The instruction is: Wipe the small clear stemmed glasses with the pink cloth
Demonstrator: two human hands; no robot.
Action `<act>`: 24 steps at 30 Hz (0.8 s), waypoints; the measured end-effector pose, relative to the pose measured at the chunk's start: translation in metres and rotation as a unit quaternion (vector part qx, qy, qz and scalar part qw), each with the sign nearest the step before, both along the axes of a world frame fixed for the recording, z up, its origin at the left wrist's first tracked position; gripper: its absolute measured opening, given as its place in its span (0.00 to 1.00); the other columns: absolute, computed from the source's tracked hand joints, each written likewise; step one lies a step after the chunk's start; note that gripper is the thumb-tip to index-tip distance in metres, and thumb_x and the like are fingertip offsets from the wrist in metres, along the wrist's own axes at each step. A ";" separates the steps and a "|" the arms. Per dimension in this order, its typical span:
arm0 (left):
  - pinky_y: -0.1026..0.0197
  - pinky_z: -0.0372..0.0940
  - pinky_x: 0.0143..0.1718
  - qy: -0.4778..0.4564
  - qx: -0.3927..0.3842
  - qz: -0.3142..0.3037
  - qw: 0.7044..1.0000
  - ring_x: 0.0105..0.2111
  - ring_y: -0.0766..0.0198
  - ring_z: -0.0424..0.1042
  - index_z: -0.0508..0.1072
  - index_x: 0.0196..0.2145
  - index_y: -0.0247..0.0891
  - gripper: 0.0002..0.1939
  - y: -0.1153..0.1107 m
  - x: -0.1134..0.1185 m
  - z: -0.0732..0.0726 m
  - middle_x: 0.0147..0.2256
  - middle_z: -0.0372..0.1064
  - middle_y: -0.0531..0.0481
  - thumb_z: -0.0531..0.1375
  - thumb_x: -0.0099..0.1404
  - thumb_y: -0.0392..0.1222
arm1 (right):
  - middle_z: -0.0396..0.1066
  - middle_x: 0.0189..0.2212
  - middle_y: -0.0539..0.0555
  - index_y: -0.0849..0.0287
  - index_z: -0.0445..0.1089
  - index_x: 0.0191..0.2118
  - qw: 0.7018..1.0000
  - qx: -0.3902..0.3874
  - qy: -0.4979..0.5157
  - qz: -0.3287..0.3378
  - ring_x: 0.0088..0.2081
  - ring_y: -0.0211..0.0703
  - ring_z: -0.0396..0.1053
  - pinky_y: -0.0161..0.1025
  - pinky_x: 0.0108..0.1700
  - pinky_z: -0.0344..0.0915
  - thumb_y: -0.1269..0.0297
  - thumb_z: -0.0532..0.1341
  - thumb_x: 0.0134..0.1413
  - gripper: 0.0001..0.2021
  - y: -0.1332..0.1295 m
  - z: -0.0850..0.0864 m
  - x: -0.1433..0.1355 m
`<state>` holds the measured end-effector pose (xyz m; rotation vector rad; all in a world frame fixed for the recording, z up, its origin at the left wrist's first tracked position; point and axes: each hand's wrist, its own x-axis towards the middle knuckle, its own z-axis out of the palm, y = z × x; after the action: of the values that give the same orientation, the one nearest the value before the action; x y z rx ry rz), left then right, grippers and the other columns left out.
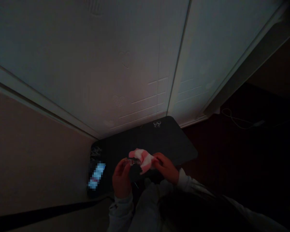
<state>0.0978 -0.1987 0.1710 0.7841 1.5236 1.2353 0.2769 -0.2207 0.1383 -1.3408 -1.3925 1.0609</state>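
My left hand (122, 178) is closed, its fingertips pinching a small clear piece (131, 161) that looks like plastic or glass; its exact kind is too dark to make out. My right hand (165, 167) is closed on the edge of a pink and white cloth (145, 158). The cloth hangs crumpled between both hands, and its left part touches or overlaps the clear piece. Both hands are over the front part of a dark table (125, 141). Near its back edge lies a clear item (157, 124) with two round parts.
Several clear pieces (96, 151) lie at the table's left corner, close to a lit, blurred-out screen (96, 175). Pale panels with raised hearts (125, 59) stand behind the table. A light cable (241, 125) lies on the dark floor to the right.
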 end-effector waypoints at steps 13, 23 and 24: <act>0.60 0.67 0.36 0.063 0.037 -0.069 0.995 0.34 0.60 0.72 0.71 0.34 0.36 0.16 -0.006 0.010 0.008 0.32 0.73 0.48 0.64 0.46 0.42 | 0.65 0.34 0.54 0.59 0.63 0.30 0.996 0.033 0.069 0.035 0.38 0.42 0.63 0.39 0.40 0.61 0.67 0.52 0.49 0.05 -0.007 0.012 0.001; 0.59 0.68 0.37 0.039 0.066 -0.152 0.985 0.36 0.58 0.72 0.69 0.34 0.36 0.17 -0.013 0.014 0.011 0.34 0.73 0.47 0.65 0.46 0.42 | 0.65 0.32 0.51 0.57 0.60 0.31 0.954 -0.099 0.282 0.013 0.36 0.40 0.65 0.38 0.39 0.62 0.55 0.60 0.45 0.12 -0.004 0.018 -0.016; 0.59 0.68 0.37 0.036 0.067 -0.157 0.985 0.36 0.58 0.72 0.69 0.35 0.36 0.17 -0.014 0.015 0.014 0.34 0.73 0.47 0.65 0.46 0.42 | 0.65 0.33 0.51 0.57 0.59 0.33 0.946 -0.107 0.306 0.010 0.36 0.40 0.66 0.38 0.38 0.63 0.56 0.61 0.44 0.14 -0.003 0.019 -0.017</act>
<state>0.1131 -0.2126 0.1849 1.1216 1.3211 1.0890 0.2601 -0.2237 0.1572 -1.0098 -0.8425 1.5154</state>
